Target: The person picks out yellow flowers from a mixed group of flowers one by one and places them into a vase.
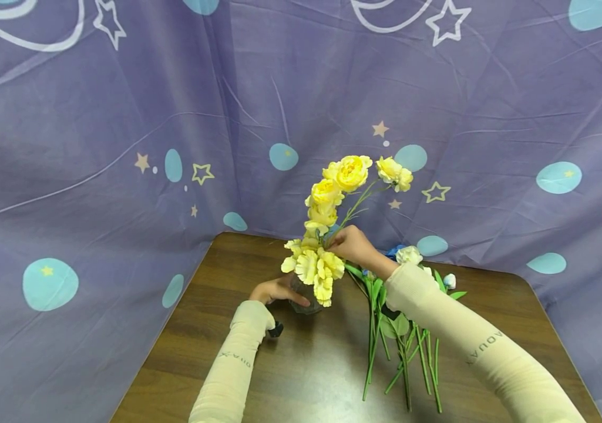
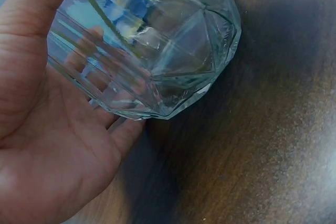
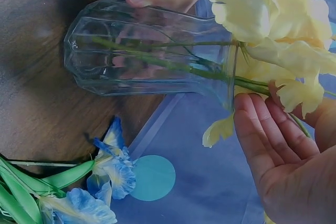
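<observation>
A clear faceted glass vase (image 3: 152, 85) stands on the wooden table with green stems inside it. My left hand (image 1: 278, 290) grips the vase low on its side, the thumb across the front and the fingers behind the glass. Just above the rim, my right hand (image 1: 355, 245) pinches a green stem (image 3: 252, 85) between thumb and fingers. Yellow flowers (image 1: 352, 171) rise above the vase, and a smaller yellow bloom (image 1: 394, 174) leans right on a thin stem. A ruffled yellow flower (image 1: 308, 267) droops over the vase's neck and hides it in the head view.
Several loose flowers, with blue blooms (image 3: 118, 169), a white bloom (image 1: 409, 255) and long green stems (image 1: 372, 346), lie on the table (image 1: 216, 352) right of the vase, partly beneath my right forearm. A purple patterned cloth (image 1: 121, 176) hangs behind the table.
</observation>
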The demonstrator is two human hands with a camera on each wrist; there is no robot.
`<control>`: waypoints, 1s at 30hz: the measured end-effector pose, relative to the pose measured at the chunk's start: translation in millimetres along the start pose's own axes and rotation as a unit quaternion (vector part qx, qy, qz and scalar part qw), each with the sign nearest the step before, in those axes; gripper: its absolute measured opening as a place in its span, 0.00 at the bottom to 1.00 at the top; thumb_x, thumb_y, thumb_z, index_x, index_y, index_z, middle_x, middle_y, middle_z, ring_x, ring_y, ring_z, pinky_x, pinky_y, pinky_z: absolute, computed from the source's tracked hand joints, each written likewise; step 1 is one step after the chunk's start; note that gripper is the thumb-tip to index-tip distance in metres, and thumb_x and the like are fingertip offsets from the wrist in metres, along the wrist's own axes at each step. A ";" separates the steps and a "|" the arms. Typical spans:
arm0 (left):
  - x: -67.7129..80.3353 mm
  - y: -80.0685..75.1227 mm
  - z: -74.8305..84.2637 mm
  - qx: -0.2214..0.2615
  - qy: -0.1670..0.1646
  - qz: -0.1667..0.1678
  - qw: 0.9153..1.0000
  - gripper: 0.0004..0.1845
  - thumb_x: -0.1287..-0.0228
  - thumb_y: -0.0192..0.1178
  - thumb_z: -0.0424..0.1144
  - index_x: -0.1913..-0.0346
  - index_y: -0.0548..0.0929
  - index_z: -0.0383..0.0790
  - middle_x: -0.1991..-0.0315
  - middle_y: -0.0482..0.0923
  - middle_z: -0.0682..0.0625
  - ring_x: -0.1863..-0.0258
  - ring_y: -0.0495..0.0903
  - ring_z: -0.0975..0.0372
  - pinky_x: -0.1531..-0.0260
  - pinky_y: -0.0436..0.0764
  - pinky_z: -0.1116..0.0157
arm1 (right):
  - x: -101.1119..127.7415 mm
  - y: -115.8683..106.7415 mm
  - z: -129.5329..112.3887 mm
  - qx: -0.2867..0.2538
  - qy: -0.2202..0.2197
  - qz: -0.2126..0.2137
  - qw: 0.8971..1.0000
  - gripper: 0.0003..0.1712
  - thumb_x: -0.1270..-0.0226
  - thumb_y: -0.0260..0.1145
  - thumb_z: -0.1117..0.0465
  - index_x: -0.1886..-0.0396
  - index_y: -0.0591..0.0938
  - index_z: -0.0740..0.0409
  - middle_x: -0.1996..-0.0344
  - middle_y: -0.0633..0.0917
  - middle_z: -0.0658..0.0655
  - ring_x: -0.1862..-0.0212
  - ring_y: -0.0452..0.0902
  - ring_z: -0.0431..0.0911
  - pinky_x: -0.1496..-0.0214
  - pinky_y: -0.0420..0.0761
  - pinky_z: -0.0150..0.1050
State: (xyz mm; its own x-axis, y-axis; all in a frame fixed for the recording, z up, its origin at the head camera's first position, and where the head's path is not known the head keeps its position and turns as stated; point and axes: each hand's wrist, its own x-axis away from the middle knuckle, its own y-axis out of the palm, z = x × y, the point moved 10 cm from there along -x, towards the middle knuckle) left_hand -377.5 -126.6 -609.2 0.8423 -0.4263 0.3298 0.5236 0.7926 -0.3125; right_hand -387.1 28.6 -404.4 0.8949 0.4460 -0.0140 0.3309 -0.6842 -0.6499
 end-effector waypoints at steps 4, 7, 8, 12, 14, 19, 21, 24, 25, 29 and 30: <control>-0.3 0.0 -0.1 0.001 0.003 0.002 1.000 0.69 0.52 0.81 0.45 0.16 0.40 0.45 0.17 0.44 0.39 0.18 0.45 0.45 0.21 0.50 0.43 | -1.2 1.6 2.7 -0.029 0.000 0.000 1.000 0.07 0.34 0.69 0.70 0.60 0.91 0.67 0.57 0.91 0.65 0.69 0.82 0.42 0.64 0.81 0.37; -0.4 0.5 -0.6 0.003 0.004 0.000 1.000 0.69 0.53 0.82 0.45 0.16 0.40 0.46 0.17 0.44 0.39 0.18 0.45 0.45 0.21 0.51 0.43 | -1.1 2.2 3.2 -0.053 0.003 -0.003 0.999 0.07 0.33 0.69 0.69 0.60 0.90 0.68 0.59 0.91 0.65 0.70 0.82 0.42 0.65 0.83 0.38; -0.4 0.9 -0.7 0.005 0.003 -0.002 1.000 0.70 0.53 0.81 0.45 0.16 0.40 0.46 0.17 0.43 0.39 0.18 0.45 0.45 0.21 0.51 0.43 | -0.7 2.3 3.6 -0.062 0.008 -0.004 0.998 0.07 0.33 0.69 0.69 0.60 0.90 0.68 0.60 0.90 0.66 0.73 0.80 0.41 0.66 0.82 0.38; 0.2 2.4 0.6 0.010 0.007 -0.010 1.000 0.69 0.52 0.81 0.45 0.17 0.39 0.44 0.17 0.43 0.38 0.18 0.46 0.45 0.21 0.51 0.43 | 0.2 2.3 2.1 -0.074 0.007 0.001 0.997 0.06 0.33 0.69 0.69 0.61 0.90 0.68 0.59 0.90 0.66 0.74 0.77 0.42 0.70 0.77 0.35; 0.2 2.6 1.9 0.012 0.011 -0.011 1.000 0.69 0.51 0.81 0.44 0.17 0.40 0.44 0.17 0.43 0.38 0.18 0.46 0.45 0.21 0.50 0.44 | 0.7 1.7 0.7 -0.069 0.002 0.009 0.998 0.05 0.33 0.69 0.70 0.63 0.90 0.67 0.58 0.90 0.66 0.72 0.78 0.43 0.69 0.76 0.35; -0.3 2.2 2.7 0.011 0.015 -0.010 1.000 0.68 0.51 0.80 0.44 0.16 0.41 0.45 0.17 0.44 0.40 0.18 0.47 0.46 0.20 0.50 0.44 | 2.6 1.9 -5.8 -0.045 -0.015 0.022 0.999 0.05 0.34 0.68 0.71 0.65 0.89 0.65 0.60 0.90 0.63 0.63 0.84 0.45 0.63 0.80 0.35; -0.7 2.1 3.1 0.011 0.019 -0.011 1.000 0.67 0.51 0.81 0.45 0.17 0.43 0.44 0.17 0.45 0.41 0.18 0.47 0.46 0.20 0.50 0.44 | 3.5 3.2 -7.2 -0.051 -0.013 0.020 0.998 0.04 0.34 0.68 0.71 0.64 0.89 0.65 0.63 0.90 0.63 0.66 0.83 0.45 0.65 0.80 0.35; -1.6 2.6 5.6 0.014 0.033 -0.016 0.999 0.65 0.52 0.81 0.44 0.17 0.46 0.43 0.17 0.47 0.41 0.19 0.48 0.46 0.20 0.50 0.44 | 4.4 5.5 -8.7 -0.070 -0.007 0.012 0.997 0.04 0.33 0.69 0.70 0.62 0.88 0.67 0.67 0.89 0.61 0.71 0.79 0.43 0.68 0.79 0.36; -1.9 2.9 6.9 0.016 0.039 -0.018 0.999 0.65 0.52 0.81 0.43 0.17 0.47 0.43 0.17 0.48 0.41 0.19 0.49 0.46 0.20 0.49 0.44 | 4.7 6.2 -8.5 -0.079 -0.003 0.009 0.997 0.05 0.33 0.69 0.70 0.61 0.88 0.67 0.68 0.89 0.61 0.73 0.78 0.43 0.69 0.78 0.36; -2.0 4.6 12.3 0.020 0.062 -0.027 0.998 0.63 0.51 0.81 0.40 0.18 0.48 0.44 0.18 0.50 0.42 0.19 0.50 0.46 0.20 0.49 0.45 | 5.6 6.4 -10.5 -0.101 0.001 -0.001 0.995 0.06 0.33 0.70 0.67 0.60 0.88 0.67 0.71 0.88 0.58 0.73 0.79 0.42 0.69 0.80 0.36; -1.7 4.8 13.3 0.021 0.065 -0.028 0.997 0.63 0.51 0.81 0.39 0.18 0.48 0.44 0.18 0.50 0.42 0.19 0.50 0.47 0.20 0.48 0.45 | 5.8 5.7 -11.3 -0.102 0.000 -0.001 0.995 0.07 0.33 0.70 0.67 0.60 0.88 0.67 0.72 0.89 0.58 0.72 0.80 0.42 0.68 0.82 0.36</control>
State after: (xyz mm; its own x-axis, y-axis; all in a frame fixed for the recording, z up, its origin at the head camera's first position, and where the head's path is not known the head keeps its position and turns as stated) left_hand -378.2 -116.3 -599.4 0.8224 -0.5214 0.2275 0.5672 0.7819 -0.2587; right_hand -376.6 20.8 -399.6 0.8939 0.4481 -0.0135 0.3867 -0.7860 -0.4823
